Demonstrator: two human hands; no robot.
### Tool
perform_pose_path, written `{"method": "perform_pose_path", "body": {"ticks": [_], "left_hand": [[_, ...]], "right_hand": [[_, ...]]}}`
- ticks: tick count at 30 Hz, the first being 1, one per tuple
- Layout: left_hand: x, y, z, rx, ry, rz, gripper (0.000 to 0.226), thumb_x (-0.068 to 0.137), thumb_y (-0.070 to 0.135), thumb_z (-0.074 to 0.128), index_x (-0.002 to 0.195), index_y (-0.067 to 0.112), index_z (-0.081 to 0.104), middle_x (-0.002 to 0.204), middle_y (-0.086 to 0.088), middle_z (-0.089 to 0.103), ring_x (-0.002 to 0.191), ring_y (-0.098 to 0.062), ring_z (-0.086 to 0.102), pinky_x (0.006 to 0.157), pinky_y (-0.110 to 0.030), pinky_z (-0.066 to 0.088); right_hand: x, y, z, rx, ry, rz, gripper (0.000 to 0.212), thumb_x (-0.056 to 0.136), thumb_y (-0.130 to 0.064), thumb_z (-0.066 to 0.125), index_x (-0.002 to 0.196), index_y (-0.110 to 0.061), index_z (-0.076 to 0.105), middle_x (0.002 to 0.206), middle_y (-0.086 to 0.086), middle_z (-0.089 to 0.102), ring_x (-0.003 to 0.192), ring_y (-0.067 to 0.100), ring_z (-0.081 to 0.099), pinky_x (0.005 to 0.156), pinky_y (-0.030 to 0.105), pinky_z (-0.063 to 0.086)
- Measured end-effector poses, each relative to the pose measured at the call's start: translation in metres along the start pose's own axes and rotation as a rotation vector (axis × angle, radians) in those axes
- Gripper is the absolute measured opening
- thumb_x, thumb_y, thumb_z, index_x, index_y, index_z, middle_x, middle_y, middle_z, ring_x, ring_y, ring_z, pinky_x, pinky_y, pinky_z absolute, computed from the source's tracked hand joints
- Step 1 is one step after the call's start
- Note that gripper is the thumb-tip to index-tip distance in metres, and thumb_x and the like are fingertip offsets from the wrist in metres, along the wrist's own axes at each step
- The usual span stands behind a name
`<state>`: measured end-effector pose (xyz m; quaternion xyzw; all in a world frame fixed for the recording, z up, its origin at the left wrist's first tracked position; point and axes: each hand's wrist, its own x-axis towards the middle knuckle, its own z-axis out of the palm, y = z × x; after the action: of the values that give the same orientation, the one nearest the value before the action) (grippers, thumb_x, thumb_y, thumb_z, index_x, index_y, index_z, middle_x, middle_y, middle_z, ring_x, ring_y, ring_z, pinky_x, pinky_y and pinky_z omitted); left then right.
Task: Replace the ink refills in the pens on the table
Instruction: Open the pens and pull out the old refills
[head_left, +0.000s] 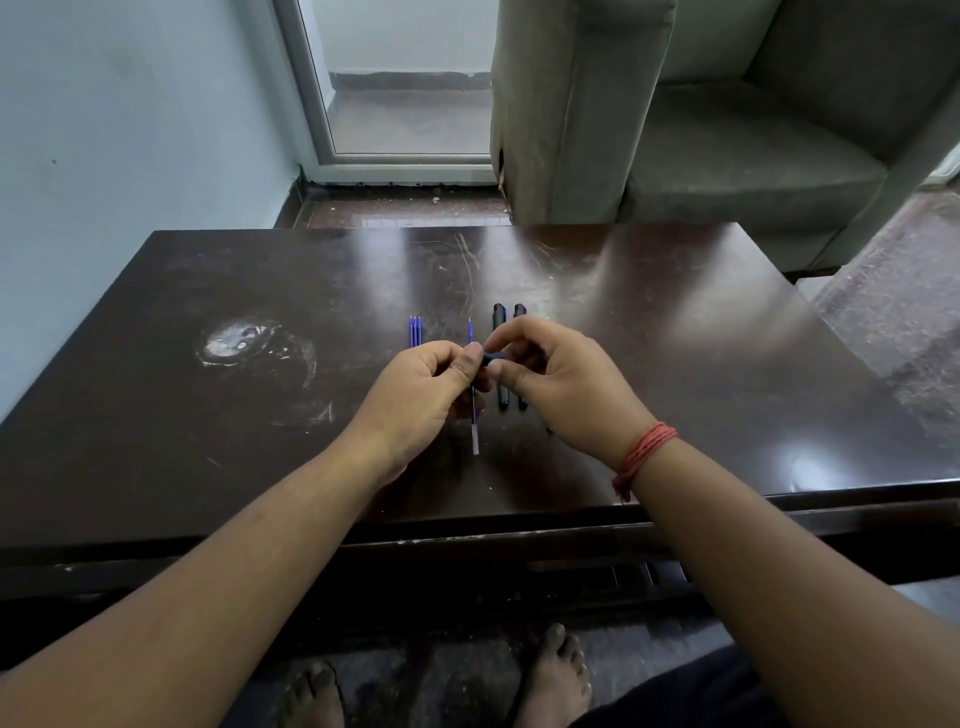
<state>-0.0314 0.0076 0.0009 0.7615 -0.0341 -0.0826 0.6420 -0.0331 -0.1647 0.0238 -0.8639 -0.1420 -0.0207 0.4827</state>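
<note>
In the head view, a slim dark pen (492, 358) is being held level above the dark glossy wooden worktop (208, 415), pinched at the middle where the two hands meet. The left hand (423, 387) is being kept curled, its fingers (471, 358) closed on the pen's near end; the right hand (558, 374) is being held palm-down, thumb and forefinger pinched on the small dark part at the joint. A red thread wristband (644, 454) is being worn on the right wrist.

The step in hand is judged to be the twisting apart or rejoining of the pen's barrel; which of the two cannot be told, since most of the pen is being hidden by the hands. A single blue refill with a clear tail (474, 415) is lying on the worktop just beneath the left hand. Three more blue refills (415, 332) are lying side by side further back, and two black capped pens (510, 358) are lying parallel under the right hand.

A steady counter-twist is likely being called for next, with the small part kept from slipping.
</note>
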Motion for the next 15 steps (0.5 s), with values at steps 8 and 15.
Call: {"method": "perform_pose_path", "body": {"ticks": [8,15], "left_hand": [[-0.002,0.002,0.001,0.013,0.001,0.008,0.040,0.089,0.055,0.056,0.089,0.019,0.073,0.086,-0.005,0.074,0.079,-0.024,0.070,0.086,-0.053,0.058],[0.001,0.001,0.001,-0.032,0.052,-0.029,0.034,0.101,0.035,0.050,0.095,0.006,0.069,0.089,-0.006,0.073,0.075,-0.020,0.068,0.086,-0.047,0.058]], "right_hand": [[0.002,-0.001,-0.004,0.012,-0.011,-0.009,0.009,0.085,-0.012,0.072,0.092,-0.017,0.068,0.077,0.001,0.065,0.063,0.006,0.055,0.061,0.024,0.050],[0.000,0.025,-0.050,-0.234,0.341,0.210,0.009,0.074,-0.012,0.064,0.077,-0.013,0.055,0.070,0.002,0.064,0.068,0.021,0.061,0.055,0.028,0.047]]}}
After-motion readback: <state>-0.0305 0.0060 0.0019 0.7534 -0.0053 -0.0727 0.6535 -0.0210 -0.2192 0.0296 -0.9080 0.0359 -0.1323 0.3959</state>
